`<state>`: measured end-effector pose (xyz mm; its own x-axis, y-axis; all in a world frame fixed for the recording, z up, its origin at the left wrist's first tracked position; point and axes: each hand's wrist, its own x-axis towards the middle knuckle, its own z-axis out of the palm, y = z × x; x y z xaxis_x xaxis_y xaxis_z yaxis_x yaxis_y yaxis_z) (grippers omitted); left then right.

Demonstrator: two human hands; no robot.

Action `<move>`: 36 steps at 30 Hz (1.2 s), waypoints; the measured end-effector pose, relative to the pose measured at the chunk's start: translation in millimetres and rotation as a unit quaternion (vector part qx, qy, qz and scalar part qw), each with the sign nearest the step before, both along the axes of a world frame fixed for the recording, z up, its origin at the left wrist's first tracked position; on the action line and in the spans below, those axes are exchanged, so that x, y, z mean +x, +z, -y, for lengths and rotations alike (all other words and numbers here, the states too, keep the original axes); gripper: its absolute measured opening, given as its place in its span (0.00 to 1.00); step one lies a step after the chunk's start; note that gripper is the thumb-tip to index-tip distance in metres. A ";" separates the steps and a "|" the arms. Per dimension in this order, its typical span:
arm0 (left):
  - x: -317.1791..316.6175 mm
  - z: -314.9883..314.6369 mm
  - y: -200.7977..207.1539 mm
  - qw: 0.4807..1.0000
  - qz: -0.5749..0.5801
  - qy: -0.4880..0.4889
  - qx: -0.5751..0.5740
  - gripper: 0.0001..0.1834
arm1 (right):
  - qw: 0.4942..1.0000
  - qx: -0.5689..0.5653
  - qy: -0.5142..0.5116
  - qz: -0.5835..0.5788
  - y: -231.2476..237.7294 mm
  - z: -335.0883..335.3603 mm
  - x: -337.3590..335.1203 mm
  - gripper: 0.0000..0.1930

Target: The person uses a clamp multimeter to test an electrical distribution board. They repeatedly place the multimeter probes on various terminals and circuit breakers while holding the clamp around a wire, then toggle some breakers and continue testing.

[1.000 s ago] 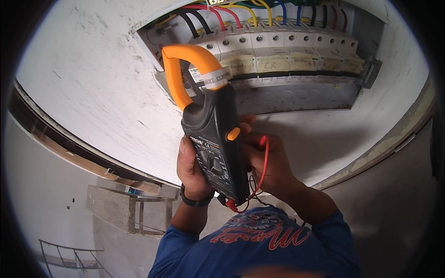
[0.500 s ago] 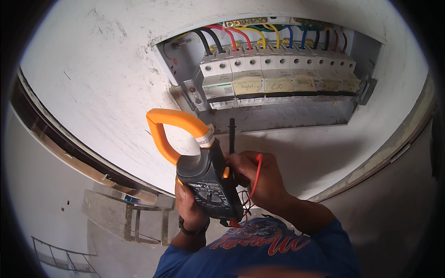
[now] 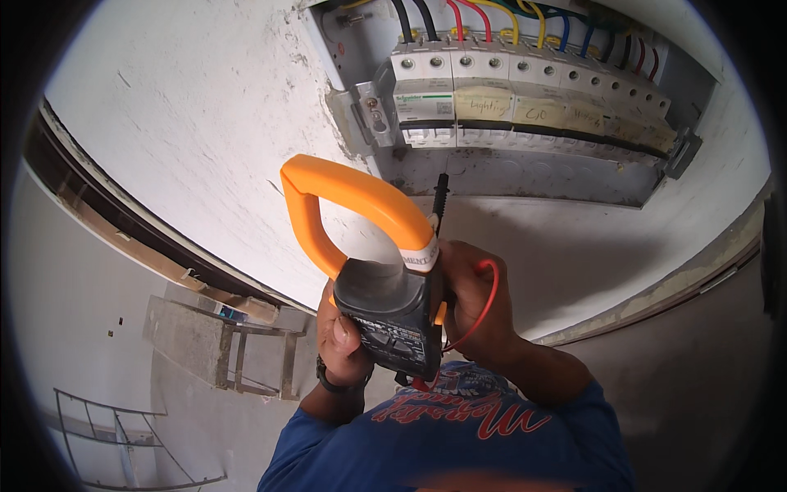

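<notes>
My left hand [image 3: 346, 348] is wrapped round the body of a clamp meter [image 3: 384, 291]. Its orange jaw [image 3: 348, 182] points up and is closed into a loop with no wire inside. The meter's dial face tilts toward me. My right hand [image 3: 477, 299] is closed beside the meter's right side, gripping a black test probe [image 3: 442, 195] that sticks up past the jaw. A red test lead [image 3: 492, 305] loops over that hand and down toward the meter's lower end. The fingertips of my right hand are partly hidden behind the meter.
Ahead, a recessed panel box [image 3: 525, 184] in the white wall holds a row of circuit breakers [image 3: 525, 98], some with handwritten labels. Coloured wires [image 3: 475, 18] enter them from above. A dusty bench [image 3: 193, 336] and a metal frame [image 3: 106, 443] stand at lower left.
The meter has come up and to the right in view and tilts more, so its jaw looks larger. The panel box has shifted up and right. Both hands keep their hold.
</notes>
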<state>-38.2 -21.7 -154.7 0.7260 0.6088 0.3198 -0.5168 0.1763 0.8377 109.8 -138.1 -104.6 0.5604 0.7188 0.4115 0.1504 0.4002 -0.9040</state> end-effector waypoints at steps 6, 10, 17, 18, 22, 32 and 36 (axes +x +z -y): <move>14.3 23.9 24.1 0.999 0.043 0.027 0.003 0.52 | 0.994 0.009 0.048 -0.099 1.6 5.4 -1.4 0.14; 18.4 28.3 40.8 0.997 0.041 0.017 0.066 0.50 | 0.995 0.013 0.039 -0.095 -2.3 11.9 0.7 0.13; 20.8 27.5 54.5 0.992 0.064 0.043 0.098 0.50 | 0.860 0.139 -0.252 0.422 -22.2 29.9 34.3 0.34; 20.2 24.8 57.2 0.989 0.054 0.036 0.135 0.50 | 0.842 0.130 -0.254 0.457 -23.9 39.4 38.7 0.37; 12.6 25.3 68.2 0.998 -0.009 -0.052 0.042 0.56 | 0.872 0.051 -0.204 0.443 -24.4 72.1 42.1 0.37; 34.8 38.7 54.5 0.993 0.045 0.021 0.104 0.51 | 0.867 0.131 -0.240 0.417 2.5 76.8 36.0 0.21; 28.9 36.6 40.9 0.990 0.099 -0.049 0.084 0.51 | 0.872 0.141 -0.238 0.404 -5.9 71.5 32.2 0.20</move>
<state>-9.3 -58.3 -113.8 0.6919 0.4645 0.5527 -0.6615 0.1013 0.7430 142.0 -209.6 -110.5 0.2136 0.2896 0.9330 0.9021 0.3080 -0.3022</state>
